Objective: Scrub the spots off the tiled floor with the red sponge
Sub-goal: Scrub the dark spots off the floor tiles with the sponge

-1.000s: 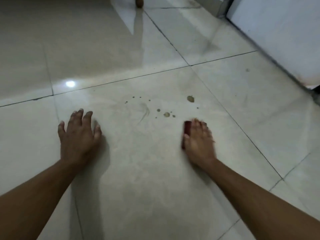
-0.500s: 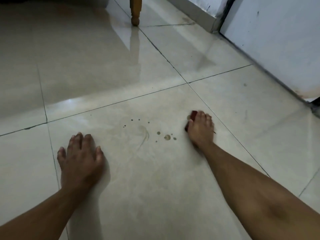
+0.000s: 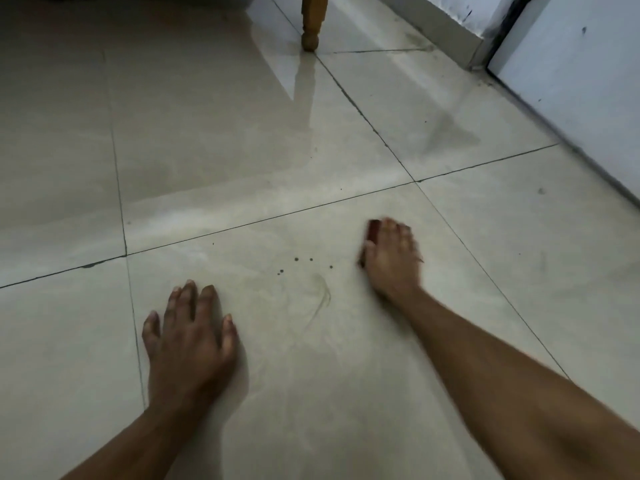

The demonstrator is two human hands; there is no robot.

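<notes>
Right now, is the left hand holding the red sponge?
No, the left hand lies flat and empty on the tile, while the red sponge sits under the right hand.

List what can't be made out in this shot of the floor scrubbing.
- Red sponge, head view: mostly covered by the right hand; only one edge shows.
- Right hand: motion-blurred, finger grip unclear.
- Floor under the sponge: hidden, so any spots there can't be judged.
- Wooden leg: cut off by the top edge; the furniture is unknown.
- Small spots: too tiny to tell wet from dry.
- Left hand: palm contact hidden beneath it.
</notes>
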